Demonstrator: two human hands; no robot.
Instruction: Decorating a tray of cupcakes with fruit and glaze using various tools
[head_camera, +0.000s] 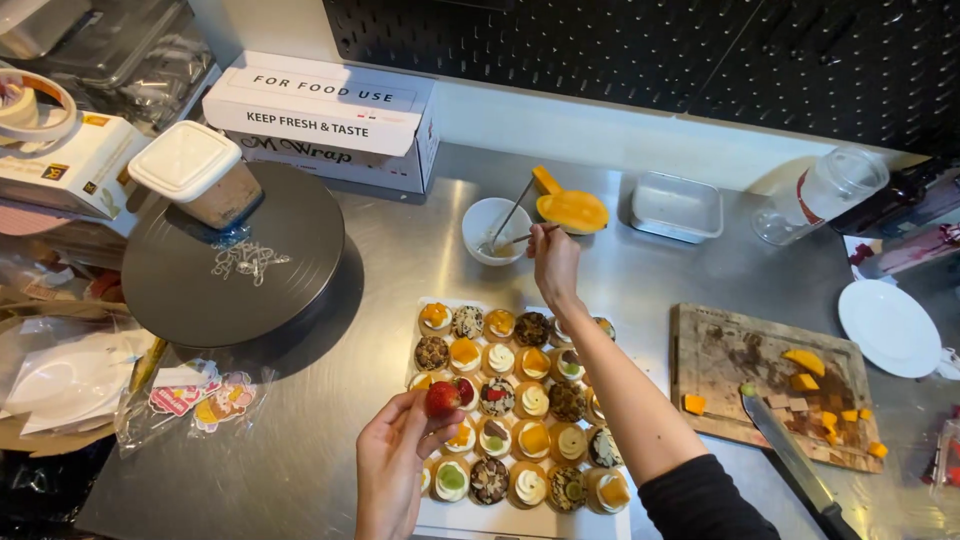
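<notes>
My left hand (392, 462) holds a red strawberry (443, 398) by its fingertips, just over the left side of a white tray (480, 518) packed with several small decorated tarts (515, 395). My right hand (555, 262) reaches past the tray and pinches a thin brush (516, 208) whose tip rests in a small white bowl (494, 230). A cut mango piece (571, 209) lies right beside the bowl.
A dark turntable (235, 262) with a lidded tub (198, 172) stands at the left, boxes behind it. A wooden board (765, 385) with mango cubes and a knife (790, 455) sits right. A white plate (888, 326), clear container (677, 207) and jar (820, 194) lie beyond.
</notes>
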